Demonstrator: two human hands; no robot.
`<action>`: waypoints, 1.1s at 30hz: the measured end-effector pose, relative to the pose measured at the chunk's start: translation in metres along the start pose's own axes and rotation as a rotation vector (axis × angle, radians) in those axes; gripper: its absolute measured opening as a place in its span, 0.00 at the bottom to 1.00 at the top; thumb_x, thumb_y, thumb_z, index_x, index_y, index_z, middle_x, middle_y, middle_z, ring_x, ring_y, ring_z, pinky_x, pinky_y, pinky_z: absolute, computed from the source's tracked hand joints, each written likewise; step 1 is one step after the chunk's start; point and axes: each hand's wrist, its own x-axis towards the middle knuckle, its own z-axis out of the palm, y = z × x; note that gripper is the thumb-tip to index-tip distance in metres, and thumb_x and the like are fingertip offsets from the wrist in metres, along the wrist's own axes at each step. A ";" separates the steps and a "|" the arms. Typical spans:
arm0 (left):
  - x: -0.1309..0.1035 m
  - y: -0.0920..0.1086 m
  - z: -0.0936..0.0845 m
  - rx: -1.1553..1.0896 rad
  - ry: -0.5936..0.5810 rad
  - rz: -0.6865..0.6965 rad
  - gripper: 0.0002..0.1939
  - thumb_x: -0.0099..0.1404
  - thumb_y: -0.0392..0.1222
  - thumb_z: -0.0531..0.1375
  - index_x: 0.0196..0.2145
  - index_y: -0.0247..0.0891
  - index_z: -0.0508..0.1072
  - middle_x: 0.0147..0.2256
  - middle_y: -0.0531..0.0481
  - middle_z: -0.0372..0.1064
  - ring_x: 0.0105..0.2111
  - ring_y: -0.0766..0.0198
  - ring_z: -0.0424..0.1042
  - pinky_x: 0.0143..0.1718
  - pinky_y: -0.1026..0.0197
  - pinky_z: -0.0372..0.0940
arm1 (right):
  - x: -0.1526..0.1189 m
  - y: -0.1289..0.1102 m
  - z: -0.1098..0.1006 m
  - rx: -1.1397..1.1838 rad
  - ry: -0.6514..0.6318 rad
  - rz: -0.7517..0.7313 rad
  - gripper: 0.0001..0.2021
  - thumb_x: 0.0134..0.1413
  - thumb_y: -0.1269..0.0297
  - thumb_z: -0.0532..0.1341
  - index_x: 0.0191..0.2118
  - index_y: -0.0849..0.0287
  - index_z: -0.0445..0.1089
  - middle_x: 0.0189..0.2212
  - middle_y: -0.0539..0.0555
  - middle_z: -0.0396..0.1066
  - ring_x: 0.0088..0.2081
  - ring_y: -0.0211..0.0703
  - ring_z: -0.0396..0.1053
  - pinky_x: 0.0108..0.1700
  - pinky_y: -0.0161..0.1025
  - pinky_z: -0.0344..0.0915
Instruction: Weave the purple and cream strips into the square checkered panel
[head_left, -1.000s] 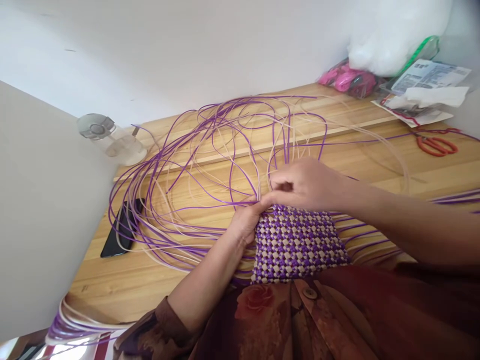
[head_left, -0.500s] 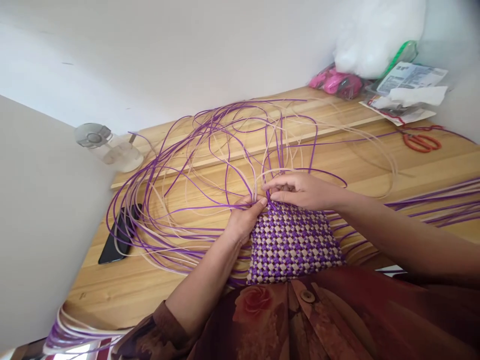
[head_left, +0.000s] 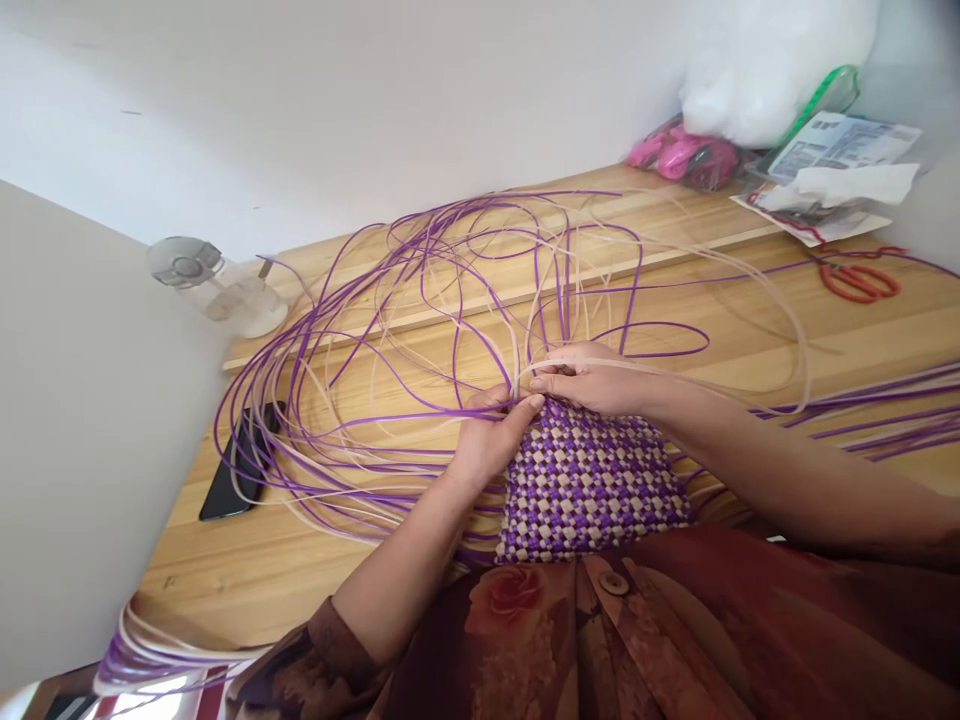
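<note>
Both hands on flat woven panel

A woven panel of purple and cream checks lies at the near edge of the wooden table, its near end overhanging toward the person's lap. It is flat and roughly rectangular, tightly plaited in a small diamond pattern. From its far edge and both sides loose purple and cream strands spread in wide loops over the table toward the far edge and left side; more run off toward the right edge.
</note>
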 end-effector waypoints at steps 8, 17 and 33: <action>-0.003 -0.014 0.010 -0.390 0.029 -0.250 0.13 0.52 0.48 0.70 0.27 0.35 0.77 0.26 0.51 0.72 0.25 0.67 0.66 0.29 0.64 0.60 | -0.054 0.001 0.027 -0.009 0.374 -0.160 0.14 0.55 0.51 0.65 0.33 0.58 0.73 0.24 0.48 0.70 0.26 0.35 0.64 0.31 0.34 0.59; -0.003 -0.012 0.011 -0.399 0.036 -0.251 0.15 0.49 0.49 0.72 0.26 0.34 0.77 0.25 0.52 0.71 0.24 0.68 0.66 0.30 0.64 0.60 | -0.062 -0.001 0.040 0.040 0.470 -0.347 0.08 0.57 0.67 0.63 0.26 0.60 0.68 0.24 0.49 0.65 0.26 0.33 0.62 0.30 0.33 0.59; 0.000 -0.015 0.012 -0.428 0.106 -0.335 0.16 0.48 0.49 0.71 0.25 0.34 0.73 0.23 0.54 0.68 0.23 0.69 0.64 0.28 0.64 0.60 | -0.080 0.000 0.058 0.189 0.353 -0.255 0.07 0.61 0.65 0.59 0.32 0.60 0.67 0.27 0.50 0.63 0.30 0.36 0.60 0.35 0.37 0.58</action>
